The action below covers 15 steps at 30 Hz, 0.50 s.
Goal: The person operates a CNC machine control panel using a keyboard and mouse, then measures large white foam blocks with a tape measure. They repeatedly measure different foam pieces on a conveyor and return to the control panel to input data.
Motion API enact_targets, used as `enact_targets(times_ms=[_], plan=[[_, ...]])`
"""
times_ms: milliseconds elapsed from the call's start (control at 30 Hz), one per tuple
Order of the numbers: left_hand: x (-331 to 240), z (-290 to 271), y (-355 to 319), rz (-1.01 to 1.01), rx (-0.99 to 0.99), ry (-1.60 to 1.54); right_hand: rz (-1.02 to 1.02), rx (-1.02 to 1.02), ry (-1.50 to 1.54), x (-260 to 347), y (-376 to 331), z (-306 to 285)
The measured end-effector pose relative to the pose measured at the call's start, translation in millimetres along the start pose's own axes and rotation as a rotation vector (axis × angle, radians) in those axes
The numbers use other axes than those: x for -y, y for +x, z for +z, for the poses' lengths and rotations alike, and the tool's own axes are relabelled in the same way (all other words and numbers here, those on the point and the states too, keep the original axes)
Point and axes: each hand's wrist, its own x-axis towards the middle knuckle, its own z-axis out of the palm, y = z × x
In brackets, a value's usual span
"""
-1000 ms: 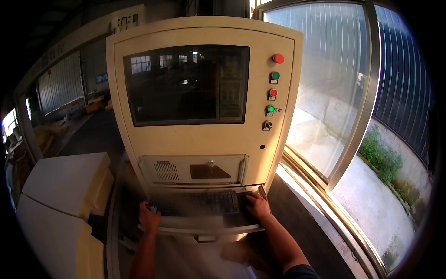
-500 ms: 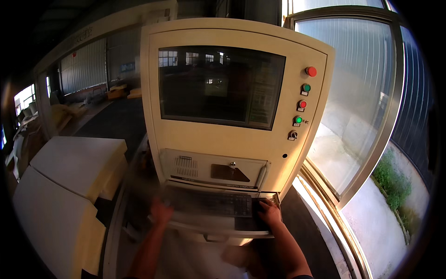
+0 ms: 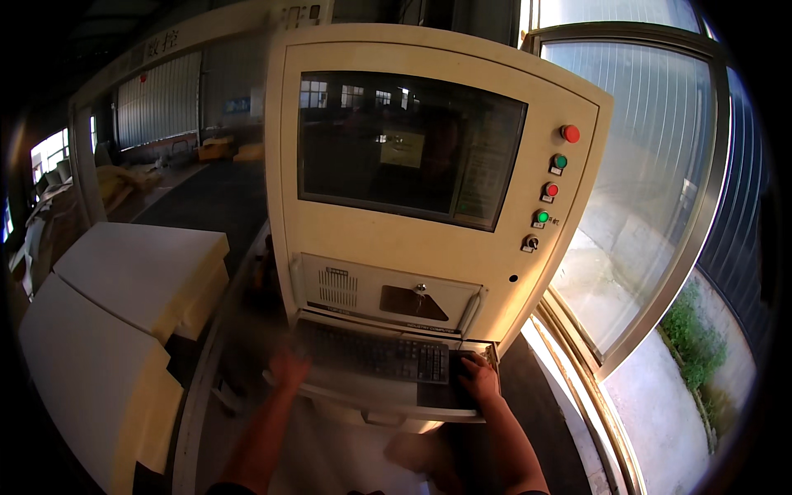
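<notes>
A beige control cabinet (image 3: 404, 239) stands in front of me, with a dark screen (image 3: 363, 177) in its upper part. Below, a pulled-out tray (image 3: 355, 394) carries a black keyboard (image 3: 396, 353). At the tray's right end my right hand (image 3: 482, 381) curls over a black computer mouse (image 3: 464, 358), which it mostly covers. My left hand (image 3: 289, 368) is at the tray's left front corner, by the keyboard's left end. Its fingers are dim and smeared, so their grip is unclear.
Red and green buttons (image 3: 551, 191) and a switch run down the cabinet's right side. Thick white-topped, yellowish blocks (image 3: 140, 276) lie at left, beside a long dark bed (image 3: 206, 202). A framed window (image 3: 643, 190) borders the right.
The cabinet sits slightly further right and higher in view. A pale rectangle on the screen shows more plainly. Both hands keep their places at the tray.
</notes>
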Motion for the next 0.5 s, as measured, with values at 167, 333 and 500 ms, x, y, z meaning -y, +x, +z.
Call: enact_targets(times_ms=[167, 333, 500], plan=[[2.0, 2.7, 3.6, 0.026, 0.004, -0.011, -0.014, -0.001, -0.026, -2.6, -1.2, 2.0], [-11.2, -10.9, 2.4, -0.037, 0.046, -0.082, 0.032, 0.011, -0.003, -3.6, -1.6, 0.4], [-19.5, -20.5, 2.4, -0.118, 0.115, -0.13, 0.048, -0.006, -0.02, -3.9, -2.9, 1.8]])
